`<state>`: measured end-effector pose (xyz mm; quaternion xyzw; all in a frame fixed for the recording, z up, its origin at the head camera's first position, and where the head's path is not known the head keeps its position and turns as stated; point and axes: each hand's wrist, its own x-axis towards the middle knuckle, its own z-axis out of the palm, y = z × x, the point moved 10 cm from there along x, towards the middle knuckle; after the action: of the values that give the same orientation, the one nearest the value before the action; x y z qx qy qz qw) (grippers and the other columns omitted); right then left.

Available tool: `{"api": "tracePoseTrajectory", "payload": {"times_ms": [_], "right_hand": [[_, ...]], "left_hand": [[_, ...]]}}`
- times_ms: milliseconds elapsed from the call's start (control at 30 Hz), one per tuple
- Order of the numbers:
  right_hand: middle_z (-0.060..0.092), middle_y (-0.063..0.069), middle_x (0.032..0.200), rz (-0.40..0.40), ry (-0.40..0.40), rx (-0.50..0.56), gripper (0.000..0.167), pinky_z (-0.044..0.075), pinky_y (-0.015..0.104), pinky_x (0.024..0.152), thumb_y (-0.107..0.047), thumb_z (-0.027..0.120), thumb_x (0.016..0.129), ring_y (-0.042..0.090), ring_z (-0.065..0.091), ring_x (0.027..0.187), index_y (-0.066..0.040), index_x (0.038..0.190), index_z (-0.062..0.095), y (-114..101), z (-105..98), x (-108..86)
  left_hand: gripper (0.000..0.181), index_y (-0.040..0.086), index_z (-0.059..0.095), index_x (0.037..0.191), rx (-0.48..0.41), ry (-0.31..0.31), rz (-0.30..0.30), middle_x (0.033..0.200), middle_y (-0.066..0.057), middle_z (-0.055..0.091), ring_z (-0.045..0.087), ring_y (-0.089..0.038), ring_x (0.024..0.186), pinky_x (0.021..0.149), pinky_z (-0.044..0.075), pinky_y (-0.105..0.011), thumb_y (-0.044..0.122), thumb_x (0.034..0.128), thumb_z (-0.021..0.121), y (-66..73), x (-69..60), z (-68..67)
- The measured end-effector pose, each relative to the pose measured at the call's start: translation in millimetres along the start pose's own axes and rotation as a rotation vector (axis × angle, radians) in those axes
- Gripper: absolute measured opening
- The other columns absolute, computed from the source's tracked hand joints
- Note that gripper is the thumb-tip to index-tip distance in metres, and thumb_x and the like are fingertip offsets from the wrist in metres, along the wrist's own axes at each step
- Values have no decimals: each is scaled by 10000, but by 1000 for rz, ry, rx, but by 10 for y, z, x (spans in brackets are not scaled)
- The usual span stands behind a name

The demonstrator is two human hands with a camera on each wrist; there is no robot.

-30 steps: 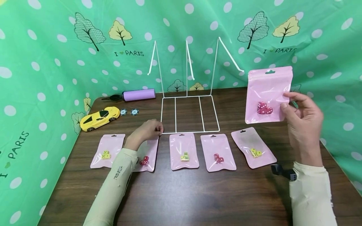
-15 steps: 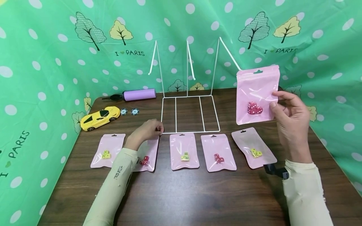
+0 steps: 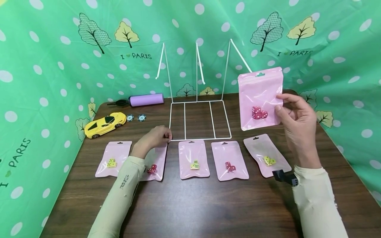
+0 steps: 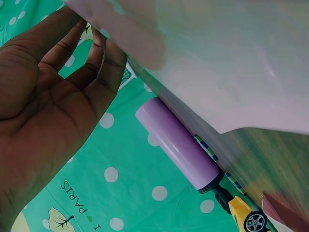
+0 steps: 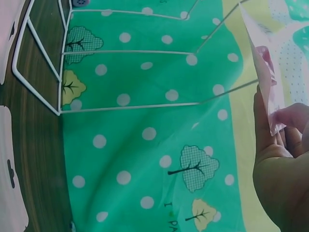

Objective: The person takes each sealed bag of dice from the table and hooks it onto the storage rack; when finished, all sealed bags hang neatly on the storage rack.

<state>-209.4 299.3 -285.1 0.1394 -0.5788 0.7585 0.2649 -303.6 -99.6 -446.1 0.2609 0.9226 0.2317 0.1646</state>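
Between thumb and fingers, my right hand (image 3: 300, 124) (image 5: 285, 159) pinches the right edge of an upright pink pouch (image 3: 261, 91) (image 5: 263, 63) with red dice inside. This pouch covers the tip of the right hook of the white wire rack (image 3: 200, 139) (image 5: 130, 108) in the head view; whether they touch is unclear. My left hand (image 3: 153, 140) (image 4: 53, 92) has curled fingers at the rack's front left corner, over the top of another pouch (image 3: 160, 157) with red dice. The exact fingertip contact is partly hidden.
Four more pouches lie along the rack's front: two left and centre (image 3: 102, 170) (image 3: 193, 150), two right (image 3: 227, 152) (image 3: 260, 145). A yellow toy car (image 3: 105, 125), two chips (image 3: 141, 117) and a purple pump (image 3: 147, 99) (image 4: 176, 142) stand back left.
My right hand has carried its pouch leftward, toward the rack, and the pouch has come in front of the right hook's tip. My left hand stays at the rack's corner.
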Motion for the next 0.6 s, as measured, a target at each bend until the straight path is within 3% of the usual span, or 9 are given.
{"api": "tracePoseTrajectory", "payload": {"times_ms": [600], "right_hand": [[619, 203, 1118, 54, 56, -8, 279, 543, 183, 580, 189, 648, 965, 141, 665, 704, 148, 1235, 705, 163, 124, 18]], "left_hand": [[152, 70, 712, 892, 0, 3, 19, 769, -20, 610, 545, -168, 767, 715, 463, -328, -50, 984, 698, 18, 8, 5]]}}
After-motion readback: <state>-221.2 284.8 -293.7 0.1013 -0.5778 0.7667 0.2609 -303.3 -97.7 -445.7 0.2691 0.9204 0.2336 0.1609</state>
